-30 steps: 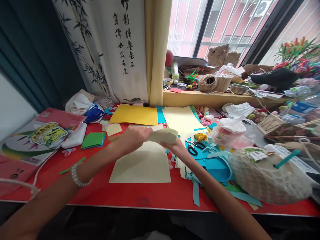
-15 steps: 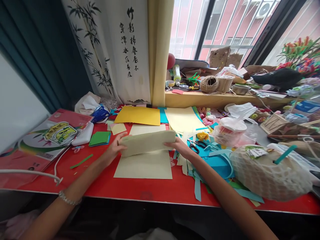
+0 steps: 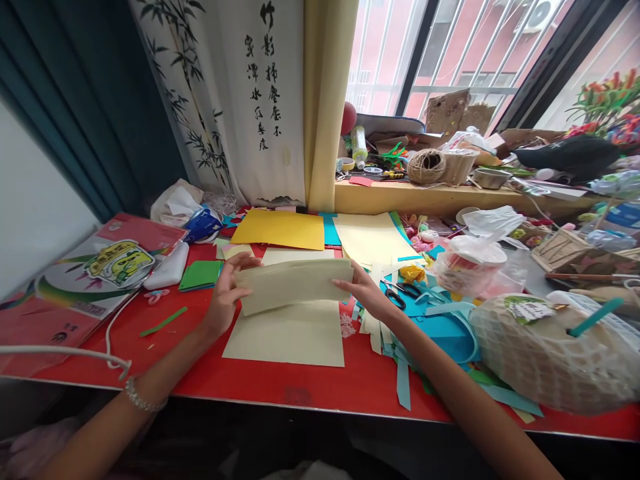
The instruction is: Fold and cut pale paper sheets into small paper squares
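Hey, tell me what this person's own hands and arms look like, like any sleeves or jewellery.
Both the left hand and the right hand are ungloved, and no sleeve shows on either forearm. A pale, shiny bracelet, apparently beaded, circles the left wrist; the right wrist has none. Fingernail details are too small to tell.

The bare left forearm (image 3: 176, 359) and bare right forearm (image 3: 440, 375) slant forward and inward from the lower corners; the bare left hand (image 3: 226, 295) faces inward — thumb below bent fingers, lightly pinching; the bare right hand (image 3: 366, 288) pinches too, thumb pointing left, fingers partly hidden; both hands are well apart, nearly level.
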Tool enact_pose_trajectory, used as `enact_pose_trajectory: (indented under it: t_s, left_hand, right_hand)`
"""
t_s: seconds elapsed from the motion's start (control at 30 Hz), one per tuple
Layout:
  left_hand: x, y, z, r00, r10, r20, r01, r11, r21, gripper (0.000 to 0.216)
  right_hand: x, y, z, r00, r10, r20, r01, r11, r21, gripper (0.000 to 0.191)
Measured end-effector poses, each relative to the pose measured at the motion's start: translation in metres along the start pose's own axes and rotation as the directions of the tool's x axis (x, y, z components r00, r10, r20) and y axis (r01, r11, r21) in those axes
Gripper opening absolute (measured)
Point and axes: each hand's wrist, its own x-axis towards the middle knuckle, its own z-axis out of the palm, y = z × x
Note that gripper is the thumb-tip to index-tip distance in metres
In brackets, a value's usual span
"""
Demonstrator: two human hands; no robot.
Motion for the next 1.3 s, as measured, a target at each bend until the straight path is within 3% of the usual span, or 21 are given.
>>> enact_pose_trajectory:
  t_s: [0.2,0.37,0.43,0.6,0.8,0.93,1.07,1.23,1.3]
  left_hand:
    - [0.005,-0.009,-0.012,0.999,0.052,-0.004,-0.051,0.994,0.092,0.053]
    - [-0.001,-0.001,-0.014,0.996,0.045,0.073,-0.066,0.948,0.311,0.036]
    - [-0.002,0.001,-0.015,0.992,0.091,0.091,-0.117,0.93,0.347,0.034]
    - [0.002,-0.007,-0.017,0.988,0.105,0.117,-0.124,0.978,0.17,0.06]
    - [0.0,-0.008,-0.02,0.995,0.087,0.05,-0.091,0.994,0.066,0.073]
    - [-0.003,-0.004,-0.023,0.99,0.072,0.119,-0.095,0.976,0.196,0.053]
    - [-0.004,0.0,-0.024,0.982,0.091,0.165,-0.138,0.942,0.305,0.037]
    - [-0.009,0.008,-0.017,0.975,-0.134,0.178,0.064,0.933,0.353,0.056]
    - [-0.01,0.009,-0.016,0.984,-0.106,0.146,0.032,0.9,0.434,0.055]
  right_hand:
    - [0.0,0.004,0.002,1.0,0.003,0.022,-0.003,1.0,-0.004,0.046]
    - [-0.001,0.006,0.008,0.996,-0.069,-0.051,0.068,0.997,-0.025,0.023]
    - [-0.002,0.005,0.01,0.996,-0.072,-0.053,0.071,0.997,-0.02,0.024]
    - [-0.002,0.005,0.012,1.0,-0.002,0.01,0.002,1.0,0.012,0.034]
    - [-0.003,0.005,0.014,0.996,-0.075,-0.044,0.076,0.997,0.009,0.029]
    - [-0.006,0.003,0.015,1.0,-0.015,0.0,0.015,1.0,-0.007,0.034]
    - [-0.006,0.002,0.014,1.0,-0.017,0.022,0.017,1.0,-0.015,0.018]
    - [-0.004,0.005,0.011,0.998,0.022,0.054,-0.021,1.0,-0.022,0.022]
    - [-0.005,0.006,0.011,0.999,0.023,0.046,-0.021,0.999,-0.032,0.023]
